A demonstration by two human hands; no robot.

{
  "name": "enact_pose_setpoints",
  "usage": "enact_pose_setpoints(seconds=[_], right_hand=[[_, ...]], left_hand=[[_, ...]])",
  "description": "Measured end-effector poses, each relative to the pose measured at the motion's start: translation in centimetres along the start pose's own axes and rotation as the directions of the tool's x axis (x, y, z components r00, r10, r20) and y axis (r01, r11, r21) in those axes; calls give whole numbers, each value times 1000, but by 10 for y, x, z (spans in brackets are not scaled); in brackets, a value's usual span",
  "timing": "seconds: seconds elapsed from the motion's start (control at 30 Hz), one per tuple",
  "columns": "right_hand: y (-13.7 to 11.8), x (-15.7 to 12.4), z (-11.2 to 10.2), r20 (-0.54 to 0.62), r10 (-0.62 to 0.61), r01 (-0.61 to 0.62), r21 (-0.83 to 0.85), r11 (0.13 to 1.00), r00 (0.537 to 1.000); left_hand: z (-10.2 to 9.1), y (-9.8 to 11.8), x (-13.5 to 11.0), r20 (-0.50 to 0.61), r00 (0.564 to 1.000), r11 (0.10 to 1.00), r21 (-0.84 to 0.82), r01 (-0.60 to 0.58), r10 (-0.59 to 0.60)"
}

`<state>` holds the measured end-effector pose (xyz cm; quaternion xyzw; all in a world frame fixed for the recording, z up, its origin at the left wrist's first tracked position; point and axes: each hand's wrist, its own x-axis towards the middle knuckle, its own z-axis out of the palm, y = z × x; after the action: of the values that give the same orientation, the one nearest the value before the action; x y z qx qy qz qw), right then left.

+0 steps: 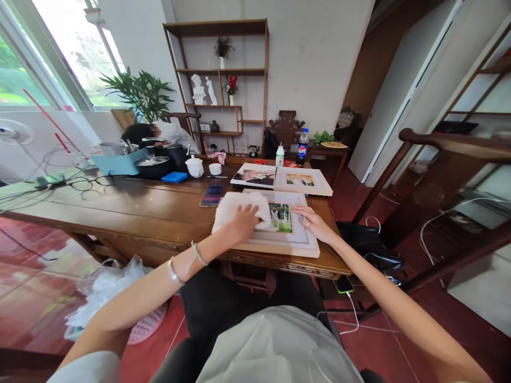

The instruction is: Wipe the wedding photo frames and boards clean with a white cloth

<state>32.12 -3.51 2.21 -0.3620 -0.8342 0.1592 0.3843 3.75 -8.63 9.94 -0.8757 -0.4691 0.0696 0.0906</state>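
Note:
A framed photo [281,217] with a wide white border lies flat at the table's near edge, its picture partly covered. Over its left part is a folded, fluffy white towel [231,205]. My left hand [244,222] is pressed on the towel, fingers bent into it at its right side. My right hand [313,221] rests on the frame's right border, fingers stretched out and holding nothing. Just behind lie two more pictures: a canvas print [255,176] and a second white framed photo [302,181].
A phone [212,194] lies left of the towel. Behind are a white teapot [195,167], a milk bottle [280,157] and a cola bottle [302,148]. Glasses [90,183] and a blue box [117,162] are further left. Another person [171,133] leans at the far side.

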Motion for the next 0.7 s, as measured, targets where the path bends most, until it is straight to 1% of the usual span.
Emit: enact_pose_setpoints(seconds=[0.07, 0.13, 0.2, 0.23, 0.3, 0.4, 0.47, 0.53, 0.57, 0.6, 0.7], right_hand=[[0, 0, 0, -1, 1, -1, -1, 1000, 1000], [0, 0, 0, 2, 5, -5, -3, 1000, 1000], [0, -1, 0, 7, 0, 0, -3, 1000, 1000], [1, -1, 0, 10, -7, 7, -3, 1000, 1000], [2, -1, 0, 11, -23, 23, 0, 1000, 1000], [5, -1, 1, 6, -33, 33, 4, 999, 999], [6, -1, 1, 5, -30, 30, 4, 1000, 1000], [8, -1, 2, 4, -31, 31, 2, 1000, 1000], [8, -1, 2, 4, -34, 34, 2, 999, 999], [9, -1, 2, 3, -40, 40, 3, 999, 999], [10, -1, 1, 7, -52, 52, 2, 999, 999]], left_hand=[[-11, 15, -30, 31, 998, 999, -9, -48, 49], [-19, 25, -53, 37, 994, 994, -31, -105, 106], [-22, 29, -62, 46, 990, 991, -40, -129, 131], [-21, 28, -60, 51, 991, 992, -33, -120, 122], [-13, 21, -45, 53, 997, 998, 0, -60, 60], [2, -2, -7, 3, 996, 995, 29, 93, -93], [10, -21, 21, -105, 979, 984, 6, 178, -177], [13, -39, 43, -226, 945, 971, -21, 238, -236], [14, -46, 52, -257, 936, 969, -21, 245, -242], [15, -52, 60, -262, 939, 973, -10, 230, -225], [17, -60, 72, -179, 976, 991, 35, 132, -124]])
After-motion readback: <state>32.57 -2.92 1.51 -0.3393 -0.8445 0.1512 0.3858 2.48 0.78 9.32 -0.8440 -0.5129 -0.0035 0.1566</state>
